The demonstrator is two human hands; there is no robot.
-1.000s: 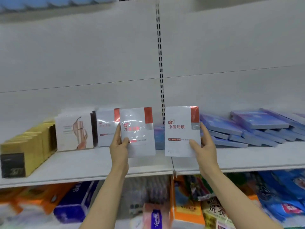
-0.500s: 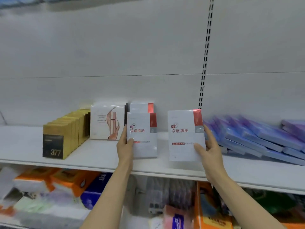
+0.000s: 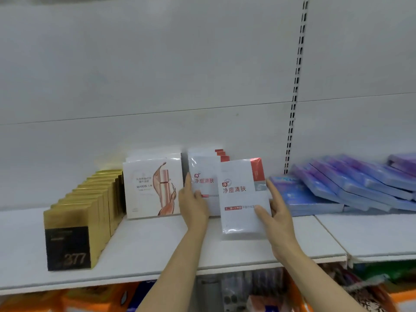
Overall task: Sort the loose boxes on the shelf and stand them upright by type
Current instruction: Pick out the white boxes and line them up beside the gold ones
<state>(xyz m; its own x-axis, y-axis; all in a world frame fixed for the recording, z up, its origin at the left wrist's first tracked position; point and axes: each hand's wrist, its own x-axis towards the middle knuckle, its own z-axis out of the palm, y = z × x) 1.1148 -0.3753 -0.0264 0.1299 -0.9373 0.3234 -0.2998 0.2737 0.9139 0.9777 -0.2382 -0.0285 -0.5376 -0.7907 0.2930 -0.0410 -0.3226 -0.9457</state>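
While I face the white shelf (image 3: 157, 244), my right hand (image 3: 278, 218) pinches a flat white box (image 3: 242, 199) by its right edge, thumb on the front and fingers behind. The box has a red strip at its top right corner, red-and-grey Chinese lettering, and a glossy wrap; it stands upright, just in front of a row of matching white boxes (image 3: 206, 176). My left hand (image 3: 193, 203) presses flat against the left edge of that row's front box, fingers straight. Left of it stand boxes with a rose-gold bottle picture (image 3: 153, 188), then gold boxes (image 3: 90, 206). Blue boxes (image 3: 337, 188) lie toppled on the right.
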